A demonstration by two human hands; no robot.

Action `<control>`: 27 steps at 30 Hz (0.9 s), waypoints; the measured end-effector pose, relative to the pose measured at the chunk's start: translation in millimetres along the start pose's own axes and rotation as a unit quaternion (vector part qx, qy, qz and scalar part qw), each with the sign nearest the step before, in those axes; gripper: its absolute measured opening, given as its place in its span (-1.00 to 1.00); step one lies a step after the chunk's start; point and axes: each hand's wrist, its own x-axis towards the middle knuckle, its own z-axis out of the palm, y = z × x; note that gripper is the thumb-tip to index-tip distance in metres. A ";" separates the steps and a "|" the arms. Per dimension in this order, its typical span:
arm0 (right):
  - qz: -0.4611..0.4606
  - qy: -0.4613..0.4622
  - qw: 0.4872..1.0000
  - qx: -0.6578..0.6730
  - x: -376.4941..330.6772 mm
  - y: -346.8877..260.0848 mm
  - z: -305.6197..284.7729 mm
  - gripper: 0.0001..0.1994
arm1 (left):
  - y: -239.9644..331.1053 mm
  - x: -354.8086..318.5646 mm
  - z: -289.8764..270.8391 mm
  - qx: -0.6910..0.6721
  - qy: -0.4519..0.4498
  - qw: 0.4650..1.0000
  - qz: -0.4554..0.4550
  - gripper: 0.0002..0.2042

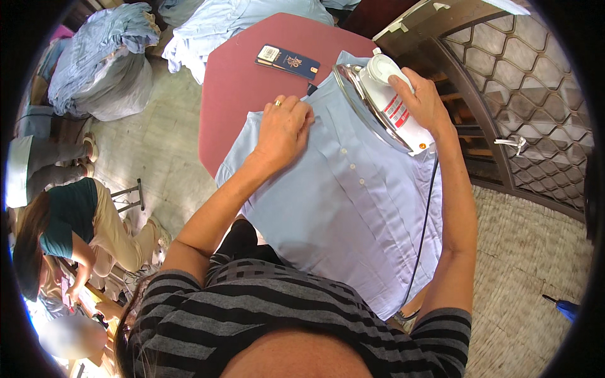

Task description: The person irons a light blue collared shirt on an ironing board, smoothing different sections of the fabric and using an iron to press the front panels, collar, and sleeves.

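Note:
A light blue button-front shirt (315,183) is spread over the red table, its lower part hanging toward my body. My right hand (425,104) is wrapped round the handle of a white iron (387,101), which is on the right upper part of the shirt. The iron's shiny metal edge faces left, and a black cord (428,214) runs down from its rear. Near the shirt's upper left edge, my left hand (283,132) has its fingers bent and closed on the cloth. Its fingertips are partly hidden. Just beyond lies a dark blue card tag (296,63).
The red table (227,82) has cut corners. Piled pale blue garments (252,25) lie behind it, with a bundle (104,57) at far left. A brown metal lattice gate (504,82) borders the right. A person (75,220) sits at left beside a standing person's legs (60,160).

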 end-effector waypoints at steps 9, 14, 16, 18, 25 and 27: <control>-0.041 -0.024 0.999 0.010 1.1 5.7 -1.9 -0.60 | -12.8 6.2 19.6 -0.005 0.060 0.997 0.038 -0.92; -0.126 -0.049 0.990 0.033 -11.0 12.7 -12.8 -0.64 | -12.7 7.7 18.4 0.002 0.088 0.995 0.043 -0.92; -0.166 -0.083 0.982 0.027 -6.5 16.8 -18.3 -0.65 | -8.6 7.1 18.7 0.015 0.093 0.995 0.023 -0.91; -0.196 -0.114 0.974 0.025 1.7 15.1 -19.4 -0.66 | -5.6 6.8 16.3 0.031 0.083 0.996 0.004 -0.89; -0.256 -0.187 0.948 -0.007 29.9 -3.8 -13.0 -0.69 | -5.5 -3.3 7.6 0.002 0.052 0.995 -0.088 -0.82; -0.288 -0.186 0.939 -0.011 36.1 -6.1 -8.6 -0.70 | -6.9 -10.3 2.9 -0.023 0.064 0.996 -0.051 -0.80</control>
